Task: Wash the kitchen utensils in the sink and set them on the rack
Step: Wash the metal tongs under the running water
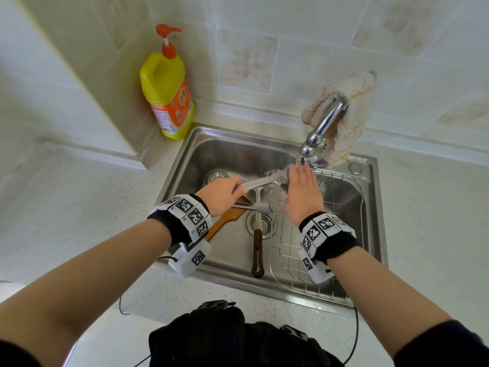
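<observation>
Stage: washing is under way; judging by how things lie, this is the first piece or an early one.
Held item: a long flat stainless-steel utensil, possibly tongs, is held level over the far middle of the sink, its far end just below the spout.
Left hand: the left hand has its fingers curled round the near end of the steel utensil, a firm closed hold.
Right hand: the right hand lies flat with straight fingers against the utensil's far end, seemingly rubbing it; it clasps nothing.
Done: no utensil shows on the silver wire rack, which sits in the right half of the basin; the forearm hides part of it.
Left to do: a pale wooden spatula, a metal utensil with a dark brown handle lying across the drain, and a grey-headed utensil lie in the basin, apparently unwashed.
Sink: a brushed stainless-steel sink, rectangular with rounded corners and a dull sheen.
Tap: a curved chrome faucet, glossy; whether water runs is hard to tell.
Cloth: a cream, nubby dishcloth hangs draped over the faucet's neck.
Soap: a yellow plastic pump bottle with an orange label stands in the far left corner, beside the sink's rim.
Handling: wet polished steel is likely slippery, so the closed hold matters.
</observation>
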